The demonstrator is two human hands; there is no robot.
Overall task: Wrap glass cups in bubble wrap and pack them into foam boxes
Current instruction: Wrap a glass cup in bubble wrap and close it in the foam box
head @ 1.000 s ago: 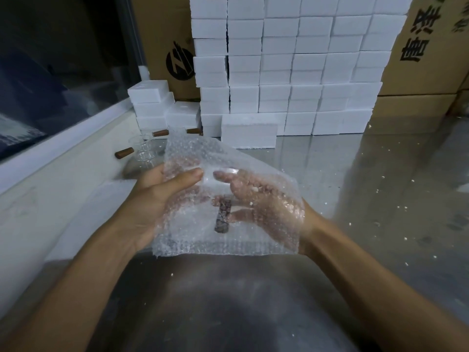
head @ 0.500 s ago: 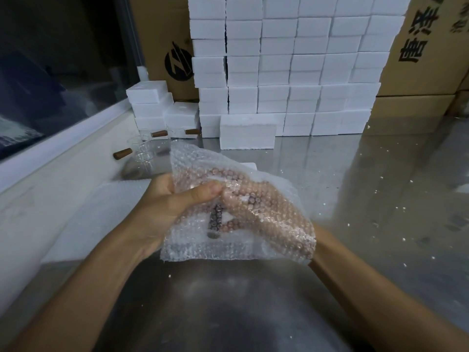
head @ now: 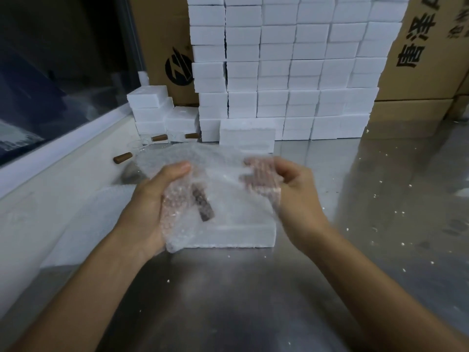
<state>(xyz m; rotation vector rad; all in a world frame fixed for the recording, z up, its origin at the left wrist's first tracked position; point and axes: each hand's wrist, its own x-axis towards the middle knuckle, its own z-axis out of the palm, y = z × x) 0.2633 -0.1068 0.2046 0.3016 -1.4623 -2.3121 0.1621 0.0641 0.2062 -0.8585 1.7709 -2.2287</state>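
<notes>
Head view shows both hands working a sheet of bubble wrap (head: 218, 189) around a glass cup with a dark wooden handle (head: 203, 208), held in the air just above a low foam box (head: 228, 235) on the steel table (head: 253, 301). The left hand (head: 152, 207) cups the bundle from the side, thumb laid over the top of the wrap; the right hand (head: 291, 196) pinches the far edge of the sheet, its fingers curled in behind the plastic. The main risk, as I judge it, is the cup slipping: the wrap is loose and slick, only the left hand bears the weight, and a tug from the right could roll the glass out of the open end onto the metal. A loose fold could also leave the handle or rim bare, or make the bundle too bulky for the box. Much is hard to read. The glass body itself is nearly invisible through the bubbles, so I cannot tell which way its mouth faces. Right fingertips are blurred. Whether the box below is open cannot be told. More cups (head: 142, 146) by the stacked foam boxes (head: 279, 72) are faint, with only their brown handles plain.
</notes>
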